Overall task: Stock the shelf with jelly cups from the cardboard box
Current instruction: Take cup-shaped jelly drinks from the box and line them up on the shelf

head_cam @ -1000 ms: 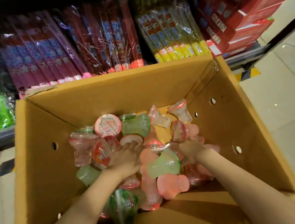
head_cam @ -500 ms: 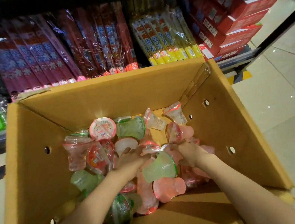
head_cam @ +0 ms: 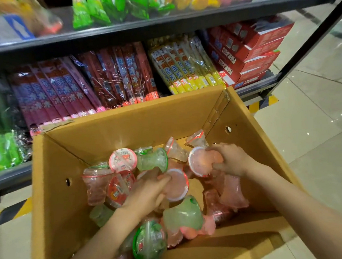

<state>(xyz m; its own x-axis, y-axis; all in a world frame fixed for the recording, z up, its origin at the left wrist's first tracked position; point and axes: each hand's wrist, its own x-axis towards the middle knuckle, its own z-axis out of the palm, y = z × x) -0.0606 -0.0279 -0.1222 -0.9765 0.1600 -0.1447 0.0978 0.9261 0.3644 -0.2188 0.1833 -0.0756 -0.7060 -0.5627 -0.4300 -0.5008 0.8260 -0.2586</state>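
An open cardboard box (head_cam: 54, 197) stands on the floor in front of the shelf, holding several loose jelly cups in pink, green and clear. My left hand (head_cam: 144, 193) is inside the box, its fingers closed around a pink jelly cup (head_cam: 177, 185) that lies on its side. My right hand (head_cam: 232, 159) grips another pink jelly cup (head_cam: 202, 161), lifted a little above the pile near the box's right wall. A green cup (head_cam: 182, 214) and a green-lidded cup (head_cam: 150, 242) lie nearer to me.
The lower shelf (head_cam: 11, 176) behind the box is packed with long purple, red and yellow stick packs (head_cam: 120, 78) and red cartons (head_cam: 248, 54). An upper shelf (head_cam: 156, 24) carries green and yellow bags. Tiled floor (head_cam: 310, 129) lies to the right.
Both hands have closed on pink cups and risen out of the pile, the right one moving toward the far right. The view has tilted up, showing the upper shelf.
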